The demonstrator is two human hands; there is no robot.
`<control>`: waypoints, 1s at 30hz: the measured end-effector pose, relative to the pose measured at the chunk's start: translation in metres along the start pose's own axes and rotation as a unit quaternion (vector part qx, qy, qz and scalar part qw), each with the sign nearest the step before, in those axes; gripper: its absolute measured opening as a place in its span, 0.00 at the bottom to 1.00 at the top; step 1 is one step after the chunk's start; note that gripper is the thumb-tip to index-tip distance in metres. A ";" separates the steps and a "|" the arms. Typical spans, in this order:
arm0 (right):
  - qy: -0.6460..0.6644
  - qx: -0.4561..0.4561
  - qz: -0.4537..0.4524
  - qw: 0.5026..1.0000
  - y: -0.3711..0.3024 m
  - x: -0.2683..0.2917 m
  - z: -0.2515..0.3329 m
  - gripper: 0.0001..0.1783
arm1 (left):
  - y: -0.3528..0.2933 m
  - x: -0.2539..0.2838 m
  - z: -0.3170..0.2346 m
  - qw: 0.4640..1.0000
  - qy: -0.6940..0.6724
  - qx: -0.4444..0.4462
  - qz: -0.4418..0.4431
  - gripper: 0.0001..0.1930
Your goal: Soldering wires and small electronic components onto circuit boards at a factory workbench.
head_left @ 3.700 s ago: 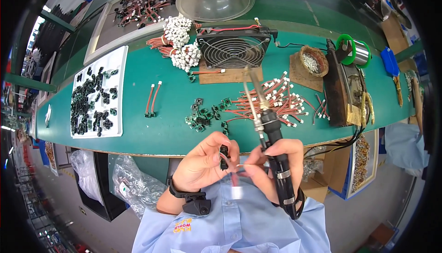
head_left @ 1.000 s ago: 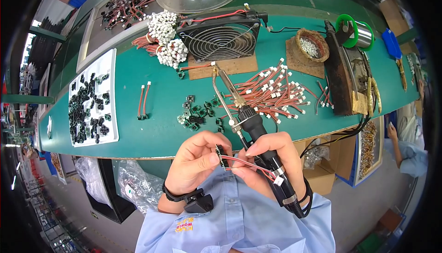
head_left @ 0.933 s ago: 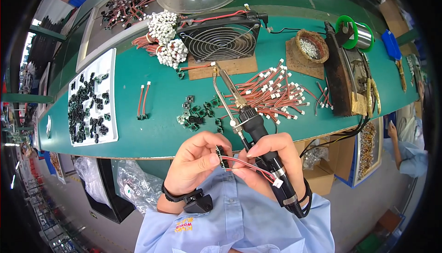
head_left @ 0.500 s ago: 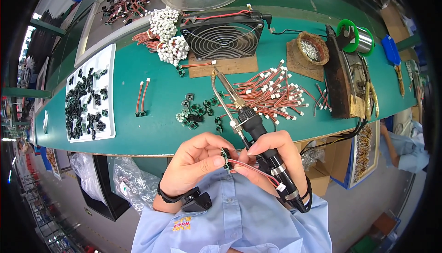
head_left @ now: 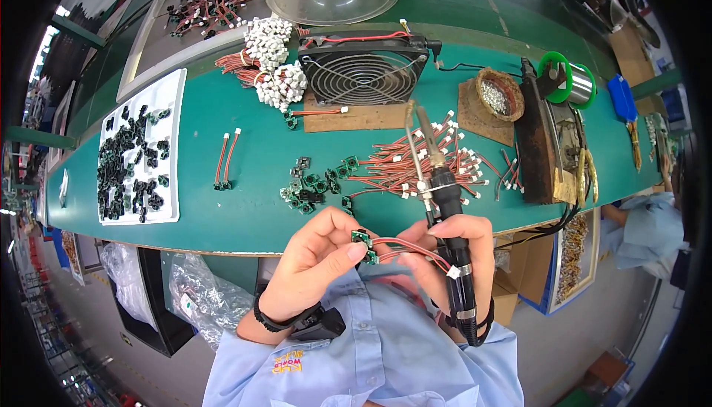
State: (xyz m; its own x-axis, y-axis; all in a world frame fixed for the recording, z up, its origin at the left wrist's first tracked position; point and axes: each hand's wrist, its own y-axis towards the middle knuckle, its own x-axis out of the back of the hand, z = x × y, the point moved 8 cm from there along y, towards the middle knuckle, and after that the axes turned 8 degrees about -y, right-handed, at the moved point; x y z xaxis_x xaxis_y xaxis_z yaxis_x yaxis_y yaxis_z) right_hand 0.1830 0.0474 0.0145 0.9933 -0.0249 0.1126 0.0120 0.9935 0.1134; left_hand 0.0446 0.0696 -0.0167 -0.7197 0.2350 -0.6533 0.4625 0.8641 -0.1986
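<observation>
Between the thumb and fingers of my left hand (head_left: 317, 259) is a small green circuit board (head_left: 361, 238), held just past the table's front edge. A pair of red and dark wires (head_left: 408, 245) runs from the board to a white connector (head_left: 453, 272) beside my right hand (head_left: 469, 238). That hand is closed around the black handle of a soldering iron (head_left: 447, 196), whose metal tip points up and away, with a thin feed tube alongside it. Whether my right fingertips also touch the wires, I cannot tell. Loose circuit boards (head_left: 315, 187) lie on the table beyond my left hand.
Cut wires with white connectors (head_left: 415, 166) spread beyond the iron. A black fan (head_left: 363, 73) stands behind them. At left lies a white tray (head_left: 175, 147) of dark parts; at right are a round bowl (head_left: 516, 110), an iron stand (head_left: 535, 140) and a solder spool (head_left: 582, 84).
The soldering iron has swung to the right and stands more upright. My right hand has drawn slightly away from my left. The board has turned, showing more of its green face.
</observation>
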 end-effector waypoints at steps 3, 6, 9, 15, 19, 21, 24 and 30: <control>-0.124 0.069 -0.084 0.986 -0.007 0.023 -0.001 0.22 | 0.004 0.000 -0.003 1.000 0.002 -0.023 -0.018 0.07; -0.264 0.152 -0.226 0.925 -0.026 0.054 0.012 0.27 | 0.004 0.011 -0.013 0.996 0.012 -0.070 -0.060 0.05; -0.213 0.170 -0.253 0.928 -0.046 0.061 0.013 0.30 | 0.004 0.027 -0.016 0.981 0.121 -0.120 -0.090 0.04; -0.304 0.245 -0.021 0.921 -0.054 0.027 0.013 0.28 | 0.003 0.032 -0.018 0.951 0.181 -0.216 -0.130 0.05; -0.240 0.246 0.014 0.939 -0.051 0.011 0.014 0.24 | -0.002 0.028 -0.020 0.934 0.205 -0.258 -0.139 0.06; -0.234 0.239 0.022 0.942 -0.048 0.008 0.014 0.23 | -0.004 0.027 -0.021 0.927 0.219 -0.268 -0.147 0.06; -0.230 0.237 0.027 0.943 -0.046 0.008 0.016 0.23 | -0.006 0.027 -0.023 0.924 0.231 -0.270 -0.141 0.06; -0.218 0.241 0.028 0.945 -0.046 0.007 0.015 0.23 | -0.009 0.024 -0.025 0.923 0.238 -0.269 -0.139 0.07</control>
State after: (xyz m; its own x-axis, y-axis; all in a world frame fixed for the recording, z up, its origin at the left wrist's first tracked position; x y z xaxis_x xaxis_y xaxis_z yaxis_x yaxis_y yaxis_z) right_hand 0.1876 -0.0002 0.0252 0.8480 -0.1215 0.5159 -0.1974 0.8309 0.5202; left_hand 0.0106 0.0784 -0.0125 -0.9771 0.0290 -0.2108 -0.0065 0.9861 0.1659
